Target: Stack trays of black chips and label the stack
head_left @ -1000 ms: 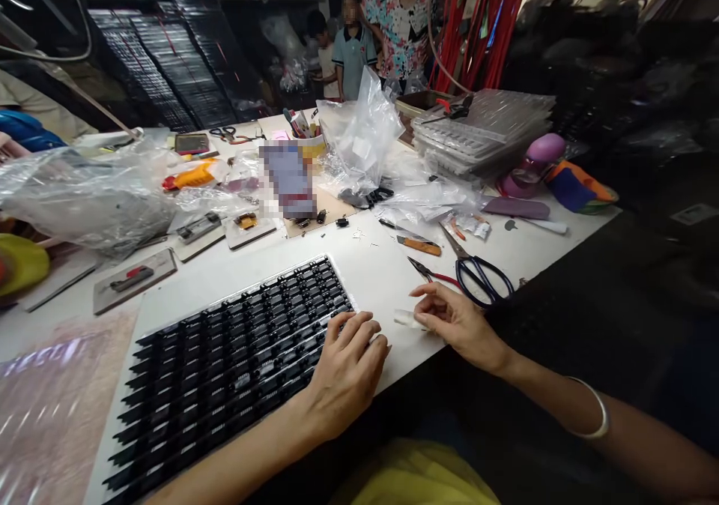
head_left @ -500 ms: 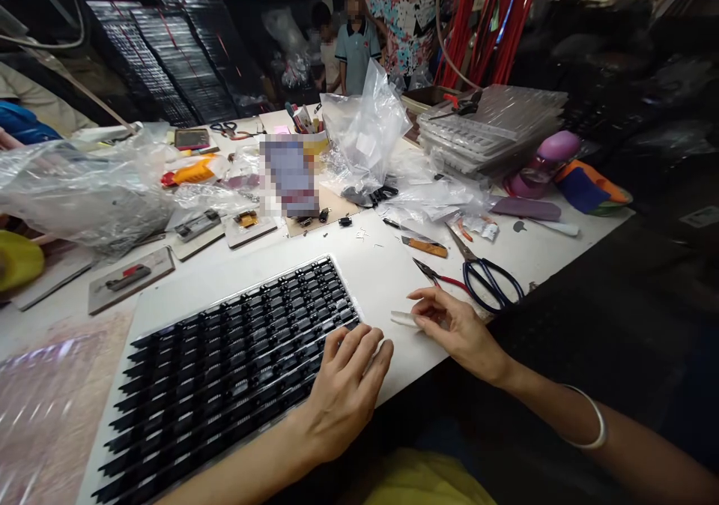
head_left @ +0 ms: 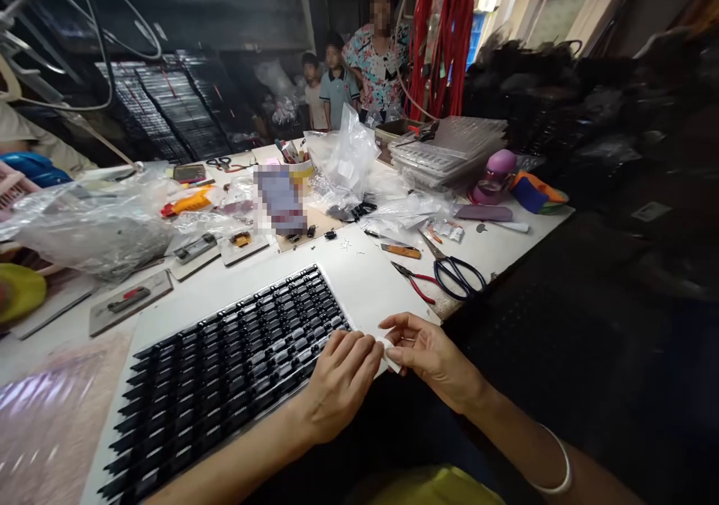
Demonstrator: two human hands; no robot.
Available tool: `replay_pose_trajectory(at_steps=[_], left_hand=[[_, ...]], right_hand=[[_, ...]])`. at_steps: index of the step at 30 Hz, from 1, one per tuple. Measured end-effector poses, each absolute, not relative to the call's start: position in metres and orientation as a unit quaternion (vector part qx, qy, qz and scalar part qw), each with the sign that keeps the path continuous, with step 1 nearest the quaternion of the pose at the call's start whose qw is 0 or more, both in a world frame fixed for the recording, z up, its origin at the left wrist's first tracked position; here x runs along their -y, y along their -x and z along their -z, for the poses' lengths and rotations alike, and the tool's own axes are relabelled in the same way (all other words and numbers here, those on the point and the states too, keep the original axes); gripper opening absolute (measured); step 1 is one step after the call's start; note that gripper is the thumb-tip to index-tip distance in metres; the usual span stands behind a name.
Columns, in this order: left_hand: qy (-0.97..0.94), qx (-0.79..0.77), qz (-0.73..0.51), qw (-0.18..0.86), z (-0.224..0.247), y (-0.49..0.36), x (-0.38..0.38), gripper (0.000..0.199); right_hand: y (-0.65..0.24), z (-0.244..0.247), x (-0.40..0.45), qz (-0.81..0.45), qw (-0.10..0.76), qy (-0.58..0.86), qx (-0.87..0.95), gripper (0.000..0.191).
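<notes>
Between the thumb and fingers of my right hand (head_left: 430,357) is a small white strip (head_left: 392,355), reaching toward my left fingertips. My left hand (head_left: 344,378) is closed beside the right corner of a tray (head_left: 332,289) filled with rows of small black parts. Its fingertips meet the strip's left end, and whatever else they may hold is hidden. The tray lies at an angle on the white table (head_left: 365,284). Red-handled pliers (head_left: 416,279) and dark-handled scissors (head_left: 457,274) rest beyond my right hand.
An orange cutter (head_left: 401,251), clear plastic bags (head_left: 351,156) and stacked clear trays (head_left: 443,153) lie farther back. Small fixtures (head_left: 132,300) stand left of the black parts. Several people (head_left: 383,63) stand behind the table, whose right edge drops into darkness.
My right hand has moved left and closer to my left hand, and the strip now meets the left fingertips. The camera view has shifted up and to the right.
</notes>
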State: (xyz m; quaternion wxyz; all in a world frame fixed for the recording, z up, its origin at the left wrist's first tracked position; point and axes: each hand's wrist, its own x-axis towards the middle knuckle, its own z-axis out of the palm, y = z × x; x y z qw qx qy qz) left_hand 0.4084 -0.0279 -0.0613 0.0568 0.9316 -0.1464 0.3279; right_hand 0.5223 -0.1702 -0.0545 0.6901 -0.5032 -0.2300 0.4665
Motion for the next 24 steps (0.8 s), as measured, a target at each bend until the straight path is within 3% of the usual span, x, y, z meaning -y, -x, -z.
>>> replay_pose_trajectory(at_steps=[5,11,18,24], left_hand=[[-0.94,0.095,-0.323,0.051,0.077,-0.417,0.03,0.02],[-0.938,0.16,-0.308,0.018,0.085,-0.414,0.036,0.019],[-0.919,0.216,-0.328,0.028,0.083,-0.411,0.037,0.02],[-0.901,0.195,-0.346,0.174,0.079,-0.412,0.036,0.015]], right_hand=[[-0.528,0.066,0.164,-0.259,0.657,0.651,0.278,0.035],[-0.559,0.095,0.126,-0.076,0.597,0.758,0.253,0.023],[-0.552,0.094,0.129,-0.06,0.533,0.781,0.319,0.025],[-0.528,0.085,0.132,-0.159,0.511,0.736,0.414,0.032]])
